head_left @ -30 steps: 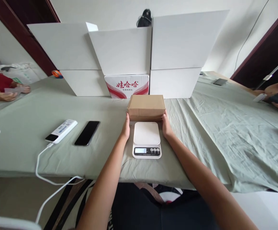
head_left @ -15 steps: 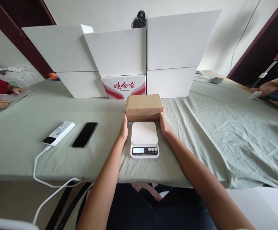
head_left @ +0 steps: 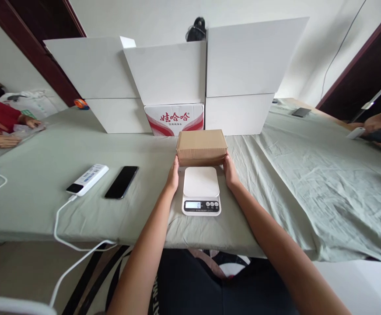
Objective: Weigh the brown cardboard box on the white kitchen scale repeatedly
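A closed brown cardboard box (head_left: 202, 146) is held between my two hands, just behind a white kitchen scale (head_left: 201, 181). My left hand (head_left: 173, 175) presses against the box's left end, and my right hand (head_left: 230, 172) against its right end. Most of my fingers are hidden behind the box's sides. Nothing lies on the scale's platform, and its lit display reads 0. Whether the box rests on the cloth or hangs slightly above it, I cannot tell.
White cartons (head_left: 173, 72) are stacked at the back, one with red lettering (head_left: 174, 119). Left of me lie a black smartphone (head_left: 122, 182) and a white power bank (head_left: 88, 180) with a cable (head_left: 57, 218). Other people's hands (head_left: 29, 121) show at both sides of the green cloth (head_left: 308, 183).
The whole view has shifted slightly, so everything sits a little further right. My hands stay on the box's two ends behind the scale, and the display still reads 0.
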Motion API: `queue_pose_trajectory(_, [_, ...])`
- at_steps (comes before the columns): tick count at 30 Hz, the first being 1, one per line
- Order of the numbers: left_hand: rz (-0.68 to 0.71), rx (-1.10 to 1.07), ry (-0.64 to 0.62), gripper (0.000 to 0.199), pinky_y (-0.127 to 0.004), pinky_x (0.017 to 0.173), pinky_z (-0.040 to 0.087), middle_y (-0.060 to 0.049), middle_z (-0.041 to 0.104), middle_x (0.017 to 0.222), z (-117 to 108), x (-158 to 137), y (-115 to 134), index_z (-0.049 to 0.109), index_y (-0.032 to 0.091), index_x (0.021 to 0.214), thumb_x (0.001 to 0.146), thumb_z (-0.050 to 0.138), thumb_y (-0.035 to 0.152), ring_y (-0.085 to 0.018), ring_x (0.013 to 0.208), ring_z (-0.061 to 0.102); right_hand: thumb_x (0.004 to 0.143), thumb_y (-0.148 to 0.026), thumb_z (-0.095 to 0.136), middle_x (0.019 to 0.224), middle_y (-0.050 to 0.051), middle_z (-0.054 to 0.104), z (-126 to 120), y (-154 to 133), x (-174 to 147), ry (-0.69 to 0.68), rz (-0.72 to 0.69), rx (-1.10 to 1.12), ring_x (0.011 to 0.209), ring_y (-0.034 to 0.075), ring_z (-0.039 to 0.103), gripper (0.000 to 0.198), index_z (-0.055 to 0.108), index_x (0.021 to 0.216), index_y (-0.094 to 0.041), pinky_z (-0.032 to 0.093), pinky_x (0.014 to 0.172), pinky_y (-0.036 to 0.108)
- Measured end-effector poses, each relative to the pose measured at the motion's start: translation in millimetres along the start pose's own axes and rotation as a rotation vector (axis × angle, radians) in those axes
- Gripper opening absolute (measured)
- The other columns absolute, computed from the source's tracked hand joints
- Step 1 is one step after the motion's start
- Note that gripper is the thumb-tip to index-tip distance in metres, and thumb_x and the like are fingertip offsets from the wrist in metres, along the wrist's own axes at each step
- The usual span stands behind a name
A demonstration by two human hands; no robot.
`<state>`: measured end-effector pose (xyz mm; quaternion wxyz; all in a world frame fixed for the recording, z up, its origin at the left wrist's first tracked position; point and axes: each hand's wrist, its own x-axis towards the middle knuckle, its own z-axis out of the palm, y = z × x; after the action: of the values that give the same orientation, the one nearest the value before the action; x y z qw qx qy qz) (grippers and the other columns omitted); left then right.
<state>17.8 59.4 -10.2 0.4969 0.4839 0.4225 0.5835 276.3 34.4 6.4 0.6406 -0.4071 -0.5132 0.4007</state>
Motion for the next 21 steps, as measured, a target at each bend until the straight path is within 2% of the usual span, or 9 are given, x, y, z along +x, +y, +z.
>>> queue_pose_trajectory(4, [0.026, 0.036, 0.002, 0.083, -0.045, 0.149, 0.019, -0.007, 0.036, 0.190, -3.7, 0.9, -6.9, 0.050, 0.027, 0.176, 0.111, 0.043, 0.078, -0.027, 0.180, 0.027, 0.096, -0.094, 0.049, 0.181, -0.007, 0.053, 1.9, 3.0, 5.7, 0.003, 0.000, 0.012, 0.183, 0.029, 0.022, 0.096, 0.048, 0.175, -0.039, 0.022, 0.153, 0.058])
queue_pose_trajectory(7, [0.043, 0.056, 0.018, 0.084, -0.044, 0.149, 0.019, -0.007, 0.034, 0.191, -5.2, 2.1, -10.6, 0.049, 0.028, 0.177, 0.110, 0.043, 0.079, -0.027, 0.181, 0.026, 0.097, -0.094, 0.047, 0.183, -0.009, 0.050, -0.1, 9.7, 8.2, -0.012, -0.007, 0.008, 0.184, 0.028, 0.018, 0.097, 0.043, 0.178, -0.041, 0.021, 0.153, 0.058])
queue_pose_trajectory(11, [0.028, 0.092, 0.041, 0.088, -0.041, 0.149, 0.015, -0.007, 0.024, 0.194, -7.5, 4.5, -10.4, 0.040, 0.026, 0.181, 0.111, 0.039, 0.079, -0.025, 0.182, 0.018, 0.092, -0.099, 0.048, 0.194, -0.008, 0.025, -4.3, 17.2, 8.4, 0.048, 0.054, -0.032, 0.186, 0.027, 0.006, 0.113, 0.027, 0.184, -0.037, 0.007, 0.154, 0.056])
queue_pose_trajectory(14, [0.017, 0.102, 0.055, 0.087, -0.038, 0.149, 0.012, -0.006, 0.020, 0.195, -8.3, 6.7, -8.0, 0.034, 0.024, 0.183, 0.113, 0.035, 0.076, -0.021, 0.183, 0.015, 0.088, -0.101, 0.050, 0.197, -0.004, 0.007, -7.6, 19.9, 8.0, 0.089, 0.100, -0.053, 0.186, 0.026, 0.003, 0.126, 0.016, 0.186, -0.030, 0.004, 0.154, 0.050])
queue_pose_trajectory(18, [0.009, 0.070, 0.076, 0.085, -0.039, 0.149, 0.013, -0.001, 0.019, 0.195, -5.6, 8.8, -6.1, 0.035, 0.030, 0.183, 0.113, 0.032, 0.078, -0.020, 0.183, 0.015, 0.092, -0.100, 0.044, 0.197, -0.006, 0.007, -10.7, 22.3, 6.8, 0.089, 0.092, -0.088, 0.186, 0.025, 0.006, 0.114, 0.017, 0.185, -0.038, 0.005, 0.154, 0.052])
queue_pose_trajectory(21, [0.019, 0.039, 0.058, 0.086, -0.039, 0.149, 0.014, -0.002, 0.023, 0.195, -2.0, 8.5, -4.9, 0.038, 0.029, 0.182, 0.112, 0.032, 0.078, -0.021, 0.182, 0.017, 0.094, -0.099, 0.044, 0.197, -0.007, 0.010, -11.4, 24.1, 6.0, 0.098, 0.089, -0.094, 0.186, 0.026, 0.007, 0.110, 0.021, 0.184, -0.040, 0.005, 0.153, 0.055])
